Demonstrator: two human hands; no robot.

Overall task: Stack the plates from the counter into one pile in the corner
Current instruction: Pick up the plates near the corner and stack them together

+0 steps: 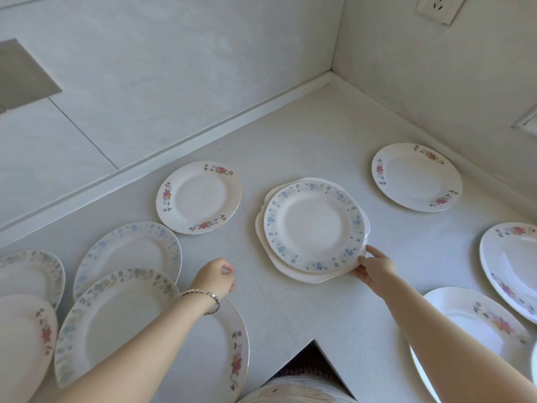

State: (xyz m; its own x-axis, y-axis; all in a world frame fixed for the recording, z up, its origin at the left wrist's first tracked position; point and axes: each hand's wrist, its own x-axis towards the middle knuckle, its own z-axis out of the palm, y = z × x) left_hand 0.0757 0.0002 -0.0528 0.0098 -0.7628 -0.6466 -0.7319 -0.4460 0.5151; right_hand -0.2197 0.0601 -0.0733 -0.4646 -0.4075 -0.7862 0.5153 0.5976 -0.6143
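Observation:
A round plate with a blue flower rim lies on a plain white scalloped plate in the middle of the counter. My right hand grips the near right edge of this pair. My left hand, with a bracelet on the wrist, hovers over the counter with curled fingers and holds nothing. Red-flowered plates lie singly at the back left and back right. Several more plates overlap at the left and lie at the right.
The white speckled counter runs into a wall corner at the back right. A wall socket sits high on the right wall. The counter's inner front edge forms a notch near me.

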